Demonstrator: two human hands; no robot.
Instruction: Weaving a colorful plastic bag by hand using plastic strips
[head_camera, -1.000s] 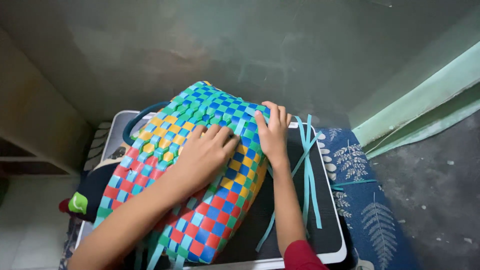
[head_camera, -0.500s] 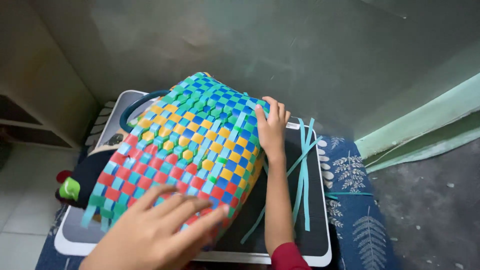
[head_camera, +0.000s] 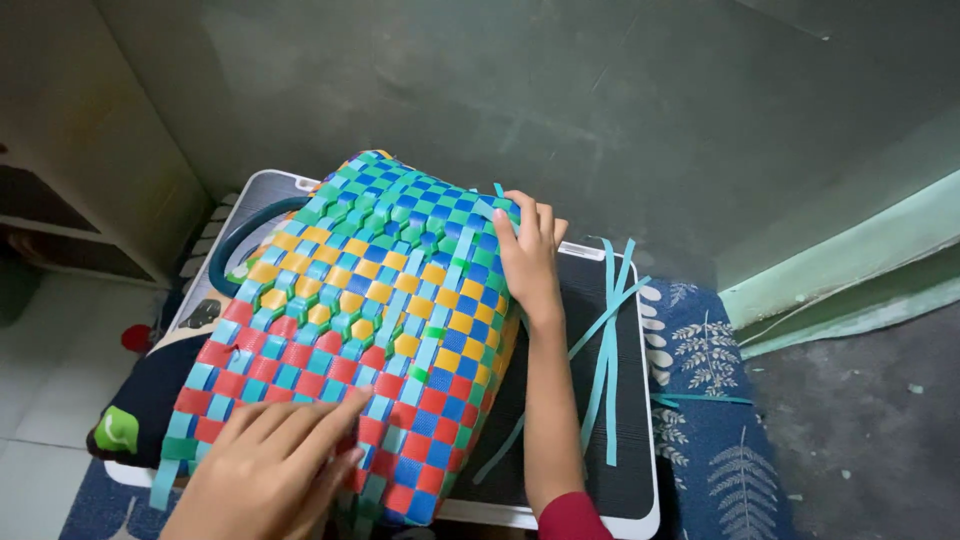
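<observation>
A woven basket (head_camera: 370, 300) of plastic strips lies on its side, banded in red, yellow, green and blue checks. My right hand (head_camera: 525, 255) presses flat against its far right edge, fingers pointing away from me. My left hand (head_camera: 275, 465) rests on the near red band of the weave, fingers spread and touching the strips. Loose teal strips (head_camera: 608, 330) trail out from the basket to the right of my right forearm. A dark teal handle (head_camera: 235, 235) loops out at the basket's left.
The basket lies on a dark board with a white rim (head_camera: 645, 450). A blue mat with a white leaf pattern (head_camera: 710, 400) lies under it on the right. A green wall rises behind, and a pale green ledge (head_camera: 850, 280) runs at right.
My left hand has slid down the basket from its middle to the near red band. The right hand has stayed on the far edge. The view has shifted slightly.
</observation>
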